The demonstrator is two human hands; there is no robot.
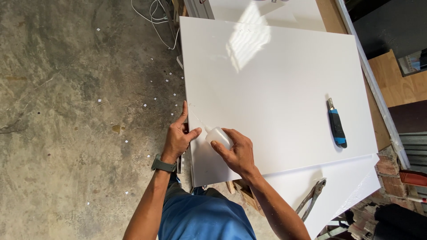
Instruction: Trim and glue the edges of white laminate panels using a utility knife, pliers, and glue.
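Observation:
A large white panel lies flat in front of me. My right hand grips a small translucent squeeze bottle whose thin nozzle points at the panel's left edge. My left hand, with a watch on its wrist, rests on that left edge beside the nozzle, its forefinger stretched along the edge and its thumb touching the bottle's neck.
A black and blue utility knife lies on the panel at the right. Pliers rest on a lower white sheet near me. White cables trail on the concrete floor, which is dotted with small white scraps. Bricks stand at the right.

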